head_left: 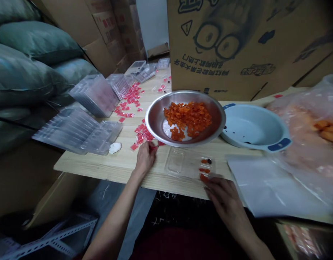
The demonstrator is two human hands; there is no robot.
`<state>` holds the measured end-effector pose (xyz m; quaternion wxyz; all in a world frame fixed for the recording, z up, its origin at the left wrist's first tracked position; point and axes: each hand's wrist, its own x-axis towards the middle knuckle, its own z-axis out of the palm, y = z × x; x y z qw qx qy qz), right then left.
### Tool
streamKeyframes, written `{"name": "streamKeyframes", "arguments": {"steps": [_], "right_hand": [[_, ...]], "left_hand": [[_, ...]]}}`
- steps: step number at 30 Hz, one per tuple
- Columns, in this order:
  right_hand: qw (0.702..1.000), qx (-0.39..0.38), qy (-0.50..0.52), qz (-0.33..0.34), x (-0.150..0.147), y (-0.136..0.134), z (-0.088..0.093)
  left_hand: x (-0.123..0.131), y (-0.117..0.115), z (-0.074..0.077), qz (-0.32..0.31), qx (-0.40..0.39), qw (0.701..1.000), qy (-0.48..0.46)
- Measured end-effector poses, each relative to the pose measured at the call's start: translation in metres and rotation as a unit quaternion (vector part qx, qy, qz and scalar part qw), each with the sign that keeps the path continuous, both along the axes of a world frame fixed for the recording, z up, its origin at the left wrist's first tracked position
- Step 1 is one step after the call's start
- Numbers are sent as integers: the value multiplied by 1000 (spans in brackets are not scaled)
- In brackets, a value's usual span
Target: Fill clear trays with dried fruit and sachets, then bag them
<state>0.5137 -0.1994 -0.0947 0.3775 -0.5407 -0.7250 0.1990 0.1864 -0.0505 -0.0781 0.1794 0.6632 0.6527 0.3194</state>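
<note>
My left hand (pixel 146 157) is at the front of the table, fingers pinched among small red packets (pixel 143 133) just left of a metal bowl (pixel 158 124). A packet shows at its fingertips. Orange pieces (pixel 189 117), small and flat, are heaped in the bowl. In front of it lies a clear plastic tray (pixel 188 164), with a few orange pieces and a round black piece (pixel 209 161) at its right side. My right hand (pixel 223 193) reaches to the tray's near right corner, fingertips closed at an orange piece (pixel 203 177); some fingers are blurred.
Clear plastic cases (pixel 74 126) stand stacked at the left, beside a white scrap (pixel 115 147). A pale blue basin (pixel 253 124) with dark specks sits right of the bowl. Further right are plastic sheets (pixel 266 184) and a bag (pixel 304 133). A large cardboard box (pixel 247 39) blocks the back.
</note>
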Motion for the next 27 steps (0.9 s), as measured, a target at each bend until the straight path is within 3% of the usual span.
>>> {"name": "streamKeyframes", "arguments": {"steps": [4, 7, 10, 12, 14, 17, 21, 24, 27], "right_hand": [[1000, -9, -3, 18, 3, -5, 8], [1000, -27, -4, 14, 2, -7, 12], [999, -29, -14, 8, 1, -8, 13], [999, -30, -17, 7, 1, -10, 13], [999, -36, -15, 4, 3, -12, 15], [999, -28, -13, -12, 5, -10, 20], [999, 23, -45, 8, -3, 16, 25], [993, 40, -103, 52, -20, 43, 19], [986, 31, -144, 80, -30, 58, 12]], "left_hand": [[32, -28, 14, -5, -11, 990, -140], [79, -45, 16, -80, -45, 974, -207], [119, -51, 10, -136, -36, 981, -135], [127, -51, 6, -143, 10, 987, -68], [119, -48, 4, -137, 54, 988, -43], [85, -39, 4, -89, 86, 991, -46], [45, -8, 2, -8, 76, 997, 3], [36, 19, -5, -8, 52, 998, 31], [34, 30, -6, -21, 31, 999, -10]]}}
